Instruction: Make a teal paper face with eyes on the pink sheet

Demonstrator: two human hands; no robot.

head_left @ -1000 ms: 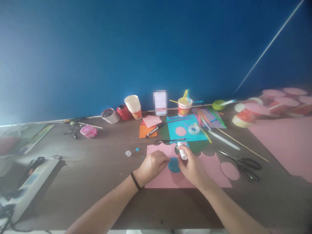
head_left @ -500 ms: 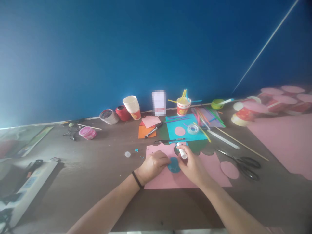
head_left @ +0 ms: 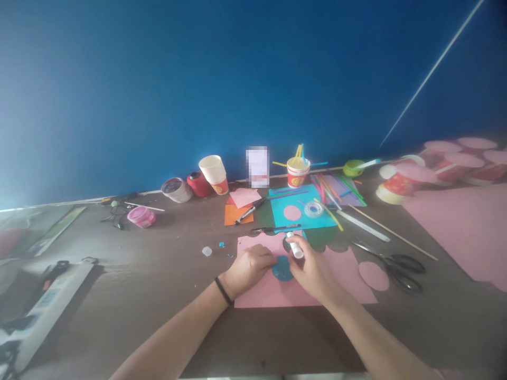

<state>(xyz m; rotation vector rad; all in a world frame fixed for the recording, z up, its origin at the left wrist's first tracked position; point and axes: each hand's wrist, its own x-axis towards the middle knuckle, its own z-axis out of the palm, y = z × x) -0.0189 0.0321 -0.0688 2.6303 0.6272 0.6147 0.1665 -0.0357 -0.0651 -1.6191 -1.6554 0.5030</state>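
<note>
On the table's front middle lies a pink paper sheet (head_left: pixel 261 293) with scalloped cut-outs on its far edge. A blue round piece (head_left: pixel 282 269) rests on it between my hands. The fingers of my left hand (head_left: pixel 251 269) are closed at the left edge of the blue piece, pinching or pressing it. My right hand (head_left: pixel 312 266) holds a white glue stick (head_left: pixel 295 245) between thumb and fingers, just above and right of the blue piece. A dark band (head_left: pixel 224 291) circles my left wrist.
Black scissors (head_left: pixel 396 264) and a pink paper disc (head_left: pixel 373 276) lie to the right. Pens, a tape roll (head_left: pixel 313 209) on blue paper (head_left: pixel 279 211) and paper cups (head_left: pixel 298 173) stand or lie beyond. A power strip (head_left: pixel 55 311) is at left.
</note>
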